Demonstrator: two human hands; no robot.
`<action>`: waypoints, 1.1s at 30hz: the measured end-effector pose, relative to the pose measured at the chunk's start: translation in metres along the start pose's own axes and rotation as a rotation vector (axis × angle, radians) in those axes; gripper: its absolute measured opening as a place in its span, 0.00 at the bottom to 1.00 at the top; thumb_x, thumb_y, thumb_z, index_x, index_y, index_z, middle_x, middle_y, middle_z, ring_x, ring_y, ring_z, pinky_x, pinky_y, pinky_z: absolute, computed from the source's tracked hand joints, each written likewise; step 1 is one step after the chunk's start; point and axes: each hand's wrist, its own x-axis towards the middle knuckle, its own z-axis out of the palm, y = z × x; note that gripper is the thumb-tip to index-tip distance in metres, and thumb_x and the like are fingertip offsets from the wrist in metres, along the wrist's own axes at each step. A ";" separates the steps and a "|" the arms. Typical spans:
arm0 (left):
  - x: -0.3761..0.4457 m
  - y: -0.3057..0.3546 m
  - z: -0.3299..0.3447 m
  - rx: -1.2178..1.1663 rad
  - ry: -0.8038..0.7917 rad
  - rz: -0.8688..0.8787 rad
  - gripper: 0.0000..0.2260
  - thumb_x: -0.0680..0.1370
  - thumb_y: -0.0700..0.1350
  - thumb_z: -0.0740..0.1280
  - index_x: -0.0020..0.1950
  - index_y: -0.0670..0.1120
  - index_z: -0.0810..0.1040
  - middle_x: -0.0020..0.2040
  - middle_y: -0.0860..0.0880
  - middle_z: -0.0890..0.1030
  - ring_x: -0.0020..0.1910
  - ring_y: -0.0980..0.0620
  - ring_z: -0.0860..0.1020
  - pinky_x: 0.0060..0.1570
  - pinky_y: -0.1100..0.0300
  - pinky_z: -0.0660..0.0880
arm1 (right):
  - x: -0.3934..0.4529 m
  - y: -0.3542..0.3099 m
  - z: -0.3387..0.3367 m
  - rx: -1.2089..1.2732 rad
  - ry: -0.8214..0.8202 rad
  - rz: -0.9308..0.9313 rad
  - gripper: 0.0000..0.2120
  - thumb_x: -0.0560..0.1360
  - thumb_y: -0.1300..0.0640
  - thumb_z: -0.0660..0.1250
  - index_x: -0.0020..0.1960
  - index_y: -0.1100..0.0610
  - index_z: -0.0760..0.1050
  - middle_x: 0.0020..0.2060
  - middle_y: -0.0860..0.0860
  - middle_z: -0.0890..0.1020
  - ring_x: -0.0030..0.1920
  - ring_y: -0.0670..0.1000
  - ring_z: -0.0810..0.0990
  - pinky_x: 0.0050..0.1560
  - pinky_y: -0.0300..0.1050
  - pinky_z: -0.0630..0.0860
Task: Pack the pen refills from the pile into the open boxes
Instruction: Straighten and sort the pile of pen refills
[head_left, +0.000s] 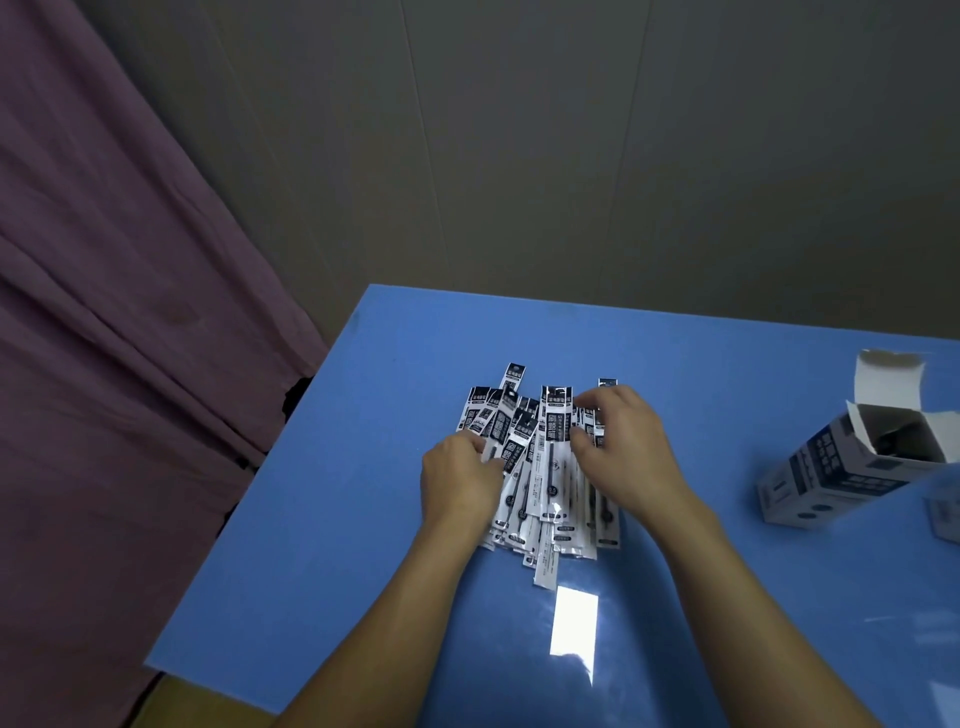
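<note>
A pile of pen refills (545, 467) in black-and-white sleeves lies fanned out on the blue table (675, 597). My left hand (457, 478) sits on the pile's left side, its fingers curled round some of the refills. My right hand (623, 447) covers the pile's right side, with curled fingertips pinching refills near their printed tops. An open box (852, 462) with raised white flaps lies tilted at the right, well apart from both hands. Its dark inside is not clearly visible.
A second box (943, 512) shows only its corner at the right edge. A purple curtain (130, 312) hangs left of the table, and a grey wall (571, 156) stands behind it. The table's left edge runs diagonally near my left arm.
</note>
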 end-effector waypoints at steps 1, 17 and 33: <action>-0.002 0.000 0.001 0.011 -0.027 -0.017 0.07 0.76 0.45 0.72 0.53 0.46 0.81 0.49 0.50 0.81 0.47 0.48 0.79 0.45 0.60 0.74 | 0.000 0.000 0.000 -0.001 -0.001 0.002 0.17 0.75 0.57 0.67 0.63 0.57 0.76 0.58 0.52 0.76 0.61 0.53 0.74 0.61 0.44 0.69; -0.005 0.008 -0.007 0.043 -0.141 -0.091 0.10 0.71 0.40 0.74 0.38 0.48 0.74 0.39 0.47 0.79 0.37 0.47 0.75 0.39 0.58 0.73 | -0.004 -0.007 -0.008 -0.001 -0.015 0.008 0.17 0.76 0.56 0.67 0.64 0.56 0.75 0.58 0.51 0.76 0.61 0.52 0.74 0.61 0.43 0.69; -0.027 0.034 -0.036 -0.315 -0.352 0.210 0.07 0.74 0.42 0.76 0.46 0.49 0.79 0.45 0.51 0.81 0.42 0.51 0.81 0.42 0.58 0.79 | -0.100 -0.007 -0.034 -0.103 0.035 0.315 0.22 0.75 0.54 0.67 0.67 0.56 0.72 0.62 0.53 0.76 0.63 0.54 0.74 0.63 0.50 0.73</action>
